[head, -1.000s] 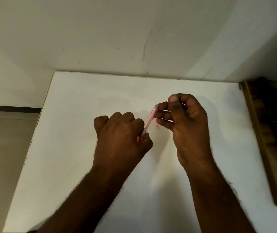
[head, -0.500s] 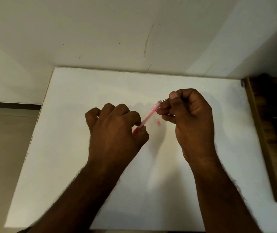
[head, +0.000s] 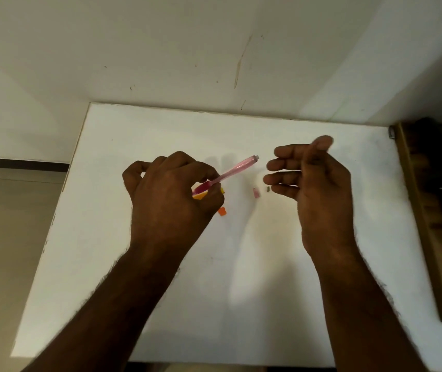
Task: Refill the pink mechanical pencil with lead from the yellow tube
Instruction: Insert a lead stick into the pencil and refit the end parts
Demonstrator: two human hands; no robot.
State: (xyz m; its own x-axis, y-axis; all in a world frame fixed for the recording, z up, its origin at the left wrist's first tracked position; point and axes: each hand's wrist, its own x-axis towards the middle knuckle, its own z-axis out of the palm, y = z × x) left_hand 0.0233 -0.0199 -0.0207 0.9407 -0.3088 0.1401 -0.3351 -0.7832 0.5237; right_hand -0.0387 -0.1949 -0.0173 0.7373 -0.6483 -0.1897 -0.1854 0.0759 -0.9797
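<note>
Left hand [head: 171, 194] gripped the pencil [head: 230, 174] by its lower barrel, long axis rising right and away, open end toward the right hand [head: 313, 181]; that hand's fingers [head: 281, 181] were spread and empty, just beside the end; the tube [head: 201, 196] showed partly under the left hand; pink cap [head: 256, 192] lay on the counter [head: 268, 264] between the hands, nearer the right.

Pink mechanical pencil [head: 230, 173]: translucent pink barrel, darker pink toward the lower end, tilted up-right, upper end pale grey, lower end hidden. Yellow tube [head: 201, 196]: mostly hidden, only an orange-yellow sliver seen beneath the pencil's lower end. Small pink cap [head: 256, 193] lying on the white table [head: 160, 130], right of the pencil, apart from it.
</note>
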